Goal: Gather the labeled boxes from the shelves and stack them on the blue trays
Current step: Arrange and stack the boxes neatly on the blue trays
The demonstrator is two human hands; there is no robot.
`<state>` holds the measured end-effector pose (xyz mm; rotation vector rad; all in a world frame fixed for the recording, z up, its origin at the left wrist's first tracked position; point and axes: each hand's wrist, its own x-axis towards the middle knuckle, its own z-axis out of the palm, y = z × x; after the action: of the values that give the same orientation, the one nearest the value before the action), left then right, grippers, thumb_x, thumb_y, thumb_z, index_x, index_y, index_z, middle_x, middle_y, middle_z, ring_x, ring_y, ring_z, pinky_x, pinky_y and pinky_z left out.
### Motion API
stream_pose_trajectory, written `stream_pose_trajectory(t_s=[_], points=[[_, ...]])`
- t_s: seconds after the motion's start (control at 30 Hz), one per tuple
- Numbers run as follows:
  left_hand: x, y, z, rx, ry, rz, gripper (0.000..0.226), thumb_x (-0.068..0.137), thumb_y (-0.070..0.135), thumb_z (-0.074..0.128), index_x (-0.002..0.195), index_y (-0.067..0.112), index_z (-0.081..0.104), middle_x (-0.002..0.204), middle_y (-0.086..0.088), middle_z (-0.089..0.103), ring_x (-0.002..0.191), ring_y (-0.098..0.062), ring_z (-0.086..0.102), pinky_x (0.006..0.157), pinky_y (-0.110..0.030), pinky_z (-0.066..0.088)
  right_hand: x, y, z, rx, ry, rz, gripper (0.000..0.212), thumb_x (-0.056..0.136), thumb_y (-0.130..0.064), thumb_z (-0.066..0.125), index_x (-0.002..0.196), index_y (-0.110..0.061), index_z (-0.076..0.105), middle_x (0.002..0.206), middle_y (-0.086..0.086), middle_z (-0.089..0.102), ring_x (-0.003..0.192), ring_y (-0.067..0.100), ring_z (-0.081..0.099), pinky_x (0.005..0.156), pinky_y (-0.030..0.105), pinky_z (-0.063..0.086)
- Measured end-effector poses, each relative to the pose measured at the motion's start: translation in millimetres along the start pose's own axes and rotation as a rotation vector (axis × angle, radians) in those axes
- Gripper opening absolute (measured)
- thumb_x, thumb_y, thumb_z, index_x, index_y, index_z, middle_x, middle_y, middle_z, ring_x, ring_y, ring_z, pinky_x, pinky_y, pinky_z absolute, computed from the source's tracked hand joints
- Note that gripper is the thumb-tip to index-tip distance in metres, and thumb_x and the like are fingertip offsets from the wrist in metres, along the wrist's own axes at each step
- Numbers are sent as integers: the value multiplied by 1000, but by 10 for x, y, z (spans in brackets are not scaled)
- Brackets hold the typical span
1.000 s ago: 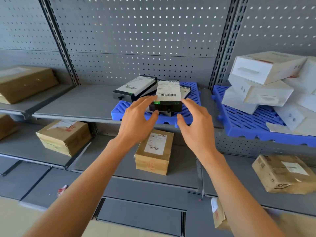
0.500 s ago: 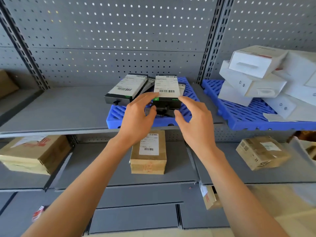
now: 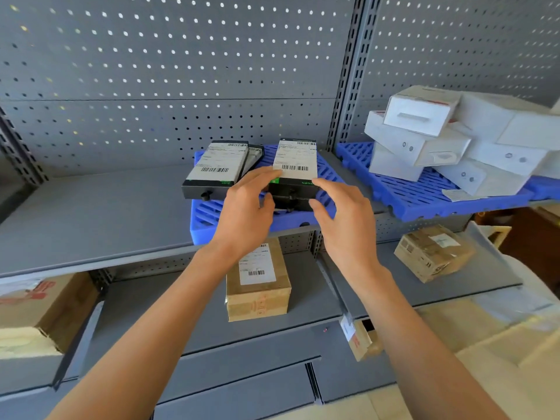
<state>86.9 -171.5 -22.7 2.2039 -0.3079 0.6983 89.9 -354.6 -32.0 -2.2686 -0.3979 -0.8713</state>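
A black box with a white barcode label (image 3: 295,165) lies on top of another black box on the middle blue tray (image 3: 209,218). My left hand (image 3: 245,213) holds its near left corner, fingers on the label edge and thumb on the front face. At the near right corner, my right hand (image 3: 342,219) has its fingers along the side and its thumb on the front. A second labeled black box (image 3: 215,168) lies on the tray's left part and overhangs the tray's left edge. A brown labeled carton (image 3: 257,280) stands on the shelf below.
Several white boxes (image 3: 424,147) are piled on a second blue tray (image 3: 403,192) at the right. Brown cartons sit on the lower shelf at the right (image 3: 433,253) and far left (image 3: 39,310). A perforated grey back panel closes the shelf behind.
The view has shifted to the right and a little closer. Both hands stay at the same corners of the black box, which has not moved on the tray.
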Motion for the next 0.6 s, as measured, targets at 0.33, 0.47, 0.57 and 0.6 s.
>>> stream_pose_trajectory(t_s=[0.33, 0.47, 0.57, 0.6], points=[[-8, 10, -10, -24, -2, 14, 51, 92, -6, 59, 138, 16, 60, 140, 6, 56, 127, -10, 54, 108, -24, 45, -52, 0, 36, -30, 55, -16, 38, 93, -20, 71, 130, -18, 64, 103, -1, 73, 93, 13, 58, 83, 45, 52], [-9, 17, -5, -33, 4, 11, 52, 90, -6, 63, 137, 18, 61, 133, 16, 52, 122, -11, 59, 106, -28, 49, -31, 51, 47, -38, 35, -10, 40, 94, -22, 68, 134, -20, 62, 95, -2, 73, 91, 21, 65, 87, 45, 50], [-10, 29, 5, -45, 17, 21, 52, 89, -7, 64, 135, 17, 62, 132, 17, 51, 124, -5, 55, 109, -24, 45, -5, 74, 32, -41, 37, -14, 39, 95, -22, 68, 133, -20, 63, 96, -3, 74, 93, 20, 66, 91, 43, 48], [-9, 35, 8, -48, 19, 18, 52, 89, -7, 64, 135, 17, 62, 132, 17, 51, 124, -5, 55, 109, -24, 45, 5, 79, 28, -34, 38, -16, 38, 94, -21, 68, 132, -19, 63, 95, -3, 74, 92, 20, 67, 90, 46, 50]])
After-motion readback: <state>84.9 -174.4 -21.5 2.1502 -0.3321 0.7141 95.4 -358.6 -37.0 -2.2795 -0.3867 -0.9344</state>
